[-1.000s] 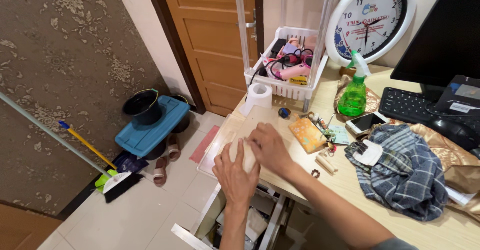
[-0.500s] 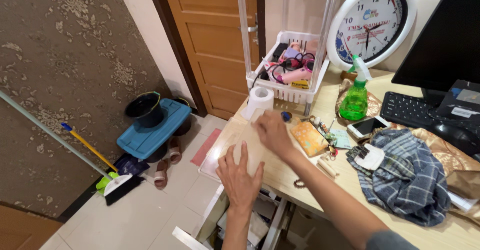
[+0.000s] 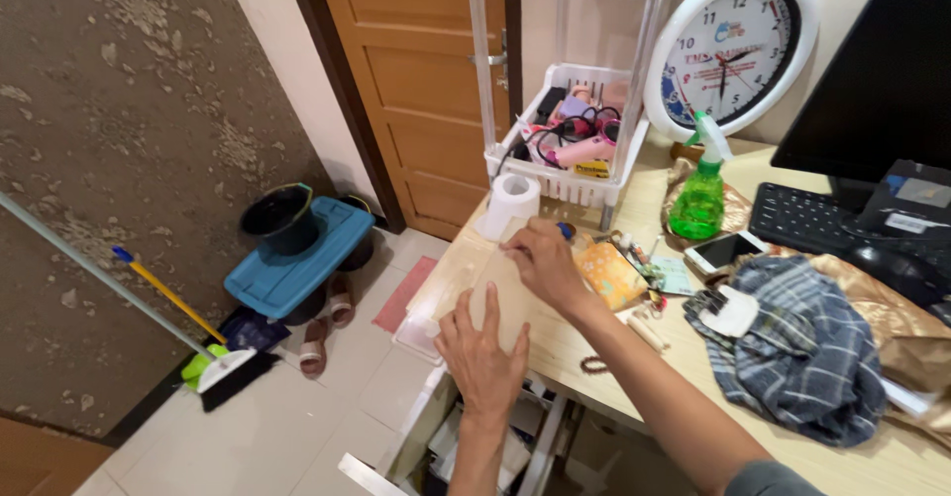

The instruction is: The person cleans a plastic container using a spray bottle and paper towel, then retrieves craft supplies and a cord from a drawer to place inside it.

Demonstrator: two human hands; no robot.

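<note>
**Both hands flat on a pale sheet at the desk corner**

Head view. A pale, cream-coloured sheet (image 3: 500, 293) lies at the near left corner of the wooden desk (image 3: 693, 377), over a clear plastic tray (image 3: 421, 323) that juts past the desk edge. What the sheet is made of cannot be told from this view. The left hand (image 3: 482, 349) rests palm down on the sheet's near end, fingers straight and slightly spread, gripping nothing. The right hand (image 3: 543, 261) lies on the sheet's far end, fingers close together and bent a little, pressing down rather than clasping.

Just behind the sheet stands a white paper roll (image 3: 511, 202), beside a white plastic rack (image 3: 570, 164) crammed with cables and small items. An orange patterned pouch (image 3: 611, 272) sits just right of the right hand. Farther right: a green spray bottle (image 3: 700, 197), a phone (image 3: 723, 252), a checked cloth (image 3: 807, 342), a black keyboard (image 3: 807, 220) and a white wall clock (image 3: 733, 42) propped against the wall. Below the desk edge a drawer (image 3: 456, 451) stands open. On the floor lie a blue lid (image 3: 287, 263) bearing a black bucket (image 3: 278, 217), and a broom (image 3: 213, 365).
</note>
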